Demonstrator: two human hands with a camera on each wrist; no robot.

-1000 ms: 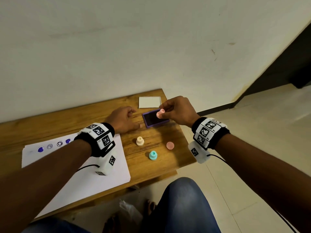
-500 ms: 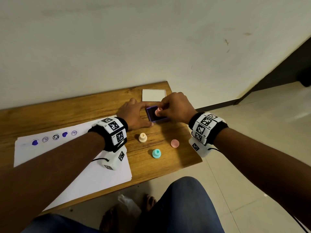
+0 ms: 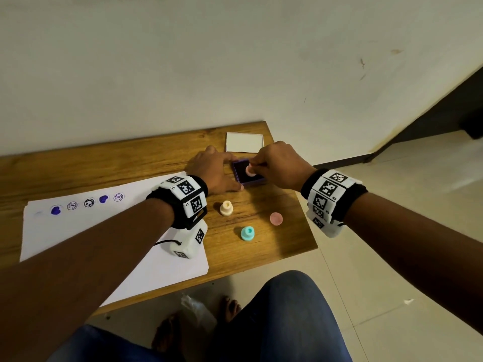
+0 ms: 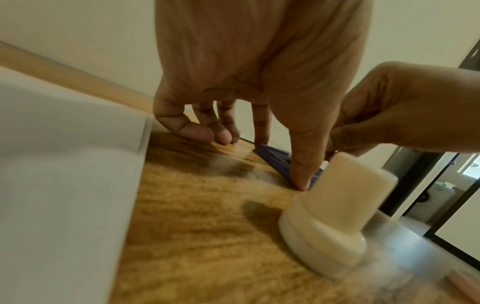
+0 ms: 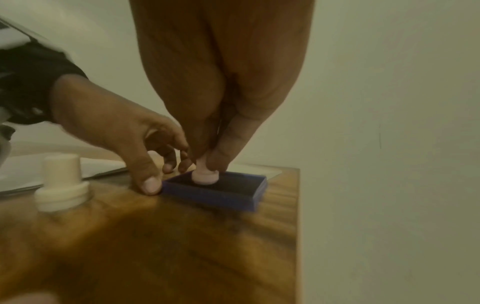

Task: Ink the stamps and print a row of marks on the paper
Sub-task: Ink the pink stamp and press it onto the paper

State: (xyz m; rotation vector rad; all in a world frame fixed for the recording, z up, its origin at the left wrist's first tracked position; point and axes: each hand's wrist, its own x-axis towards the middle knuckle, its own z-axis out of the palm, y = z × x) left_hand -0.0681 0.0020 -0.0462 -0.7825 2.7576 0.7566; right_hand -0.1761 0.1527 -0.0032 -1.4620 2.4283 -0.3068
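1. The right hand [image 3: 279, 165] pinches the stem of a small pink stamp [image 5: 205, 174] between thumb and fingertips, its base set down on the dark pad of the purple ink pad [image 5: 221, 189].
2. The left hand [image 3: 211, 171] is spread with its fingers straight. Its thumb [image 5: 150, 183] touches the ink pad's near corner and a fingertip touches the far corner, while the other fingers rest on the tabletop [image 3: 274, 244] just beyond.
3. The two hands are almost touching over the ink pad, near the far right corner of the tabletop.
4. Just beyond the right hand lies a white rectangular lid [image 3: 244, 142], flat on the tabletop.
5. Nearer than the left hand, beside its wrist, stands a cream stamp [image 3: 226, 208], upright.
6. Further toward the person stands a teal stamp [image 3: 247, 233], also upright.
7. Below the right hand lies a pink round cap [image 3: 276, 218], flat on the wood.
8. Under the left forearm lies a white sheet of paper [image 3: 91, 236]. Along its far edge, to the left of the left wrist, runs a row of printed marks [image 3: 87, 203]: blue hearts and round outlined faces.
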